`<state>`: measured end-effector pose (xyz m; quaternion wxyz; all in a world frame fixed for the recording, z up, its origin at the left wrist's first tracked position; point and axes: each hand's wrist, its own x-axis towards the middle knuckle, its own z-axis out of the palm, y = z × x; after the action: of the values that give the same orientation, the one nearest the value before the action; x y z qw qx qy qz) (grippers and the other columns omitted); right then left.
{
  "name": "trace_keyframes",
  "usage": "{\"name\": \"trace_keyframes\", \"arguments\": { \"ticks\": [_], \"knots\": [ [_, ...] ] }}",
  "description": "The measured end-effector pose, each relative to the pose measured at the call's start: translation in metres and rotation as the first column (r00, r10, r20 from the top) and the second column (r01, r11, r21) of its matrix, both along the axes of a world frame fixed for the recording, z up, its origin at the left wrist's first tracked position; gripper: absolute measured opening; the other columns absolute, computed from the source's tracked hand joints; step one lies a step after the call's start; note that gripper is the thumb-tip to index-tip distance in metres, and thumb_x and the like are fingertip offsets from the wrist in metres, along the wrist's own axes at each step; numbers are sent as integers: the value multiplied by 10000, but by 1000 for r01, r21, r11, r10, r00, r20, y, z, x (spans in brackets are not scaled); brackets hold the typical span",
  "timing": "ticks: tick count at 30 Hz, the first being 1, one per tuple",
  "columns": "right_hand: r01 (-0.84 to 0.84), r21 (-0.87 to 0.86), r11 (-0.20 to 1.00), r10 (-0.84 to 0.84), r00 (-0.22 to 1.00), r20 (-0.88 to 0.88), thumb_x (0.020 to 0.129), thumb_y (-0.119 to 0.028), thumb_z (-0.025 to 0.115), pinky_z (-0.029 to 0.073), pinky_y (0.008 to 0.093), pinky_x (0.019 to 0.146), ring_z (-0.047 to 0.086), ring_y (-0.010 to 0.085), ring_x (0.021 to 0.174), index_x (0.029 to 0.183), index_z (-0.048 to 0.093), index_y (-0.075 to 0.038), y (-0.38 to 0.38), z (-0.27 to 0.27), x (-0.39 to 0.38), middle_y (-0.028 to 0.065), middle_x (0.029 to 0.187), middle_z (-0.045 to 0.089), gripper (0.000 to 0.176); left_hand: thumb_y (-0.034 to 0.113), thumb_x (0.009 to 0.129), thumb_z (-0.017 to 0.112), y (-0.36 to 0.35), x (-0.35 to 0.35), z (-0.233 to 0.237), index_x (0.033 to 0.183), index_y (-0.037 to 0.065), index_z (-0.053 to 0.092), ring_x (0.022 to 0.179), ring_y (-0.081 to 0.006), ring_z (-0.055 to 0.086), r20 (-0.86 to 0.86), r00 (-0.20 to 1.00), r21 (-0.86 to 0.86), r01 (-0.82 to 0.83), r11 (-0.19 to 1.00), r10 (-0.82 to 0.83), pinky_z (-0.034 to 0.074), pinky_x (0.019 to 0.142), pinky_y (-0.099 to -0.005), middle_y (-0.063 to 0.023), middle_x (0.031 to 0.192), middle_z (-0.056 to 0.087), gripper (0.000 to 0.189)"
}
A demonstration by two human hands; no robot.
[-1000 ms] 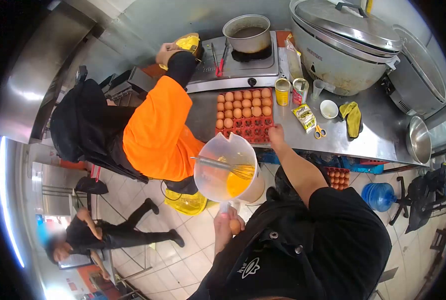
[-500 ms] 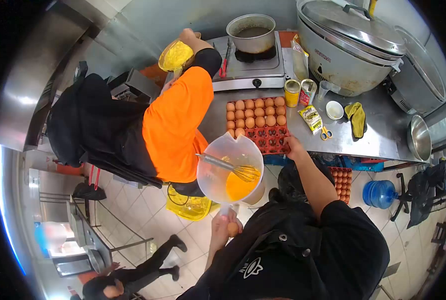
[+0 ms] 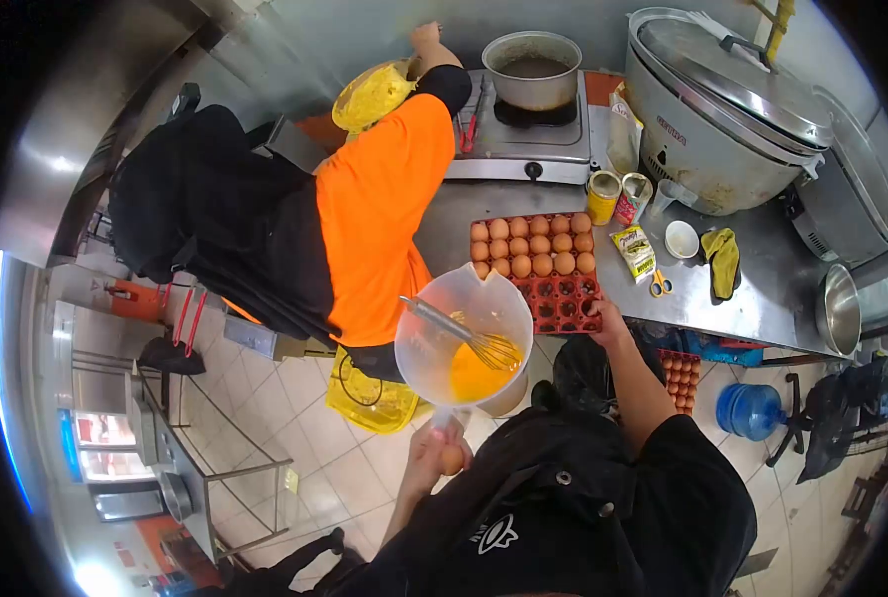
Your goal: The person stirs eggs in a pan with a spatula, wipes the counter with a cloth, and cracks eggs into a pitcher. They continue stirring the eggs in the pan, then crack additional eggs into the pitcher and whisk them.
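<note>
My left hand [image 3: 438, 453] is wrapped round the handle of a translucent mixing pitcher [image 3: 426, 343], with a brown egg [image 3: 451, 459] held against the grip. Beaten egg [image 3: 482, 372] covers the pitcher's bottom, and a wire whisk [image 3: 491, 350] leans inside it. My right hand [image 3: 608, 322] grips the near right corner of a red egg tray [image 3: 570, 324] at the counter's front edge. Brown eggs [image 3: 543, 265] fill the tray's far rows; the visible near cups hold none. The pitcher hides the tray's near left corner.
A co-worker in an orange shirt [image 3: 379, 209] stands at left beside a bowl of yellow food [image 3: 374, 97]. Behind the tray stand a stove [image 3: 518, 169] with a pot [image 3: 532, 90], cans [image 3: 603, 197] and a large cooker [image 3: 697, 149]. Scissors [image 3: 661, 285] lie right of the tray.
The view has shifted slightly. The co-worker's hand has moved from the bowl's rim toward the wall. A person at lower left has moved mostly out of view. My hands keep their holds.
</note>
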<state>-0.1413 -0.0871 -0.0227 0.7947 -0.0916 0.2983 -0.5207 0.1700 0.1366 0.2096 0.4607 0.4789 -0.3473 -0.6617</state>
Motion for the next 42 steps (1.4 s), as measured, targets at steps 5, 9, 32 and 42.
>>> {"name": "trace_keyframes", "arguments": {
  "ticks": [5,9,32,42],
  "knots": [
    [-20,-47,999,21,1000,23,581,66,427,518,407,890,579,274,1070,1312,428,-59,10,-4,-12,97,1217,552,742,473,961,452,10,12,5,831,54,421,568,-201,564,-30,999,10,17,1000,-17,443,480,-285,-51,755,419,440],
    [0,20,1000,0,1000,21,582,85,401,571,349,753,619,251,958,1343,420,-82,12,0,-22,99,1187,559,779,499,930,504,14,26,24,803,54,439,516,-208,549,-73,997,24,-34,999,36,424,425,-294,-54,770,427,467],
    [33,12,999,-33,997,66,560,70,460,583,379,772,637,273,961,1381,389,-78,120,11,-98,120,1218,573,836,519,900,543,12,27,46,803,33,433,440,-204,502,56,998,-54,-39,998,42,391,352,-286,-63,748,419,507],
    [131,-99,986,-85,922,377,592,48,454,564,323,521,610,194,564,1279,459,-11,218,-37,-186,137,1010,646,690,497,922,511,-24,-7,38,804,42,421,372,-203,487,49,990,-75,135,988,-131,385,318,-287,-57,738,416,478]
  ]
}}
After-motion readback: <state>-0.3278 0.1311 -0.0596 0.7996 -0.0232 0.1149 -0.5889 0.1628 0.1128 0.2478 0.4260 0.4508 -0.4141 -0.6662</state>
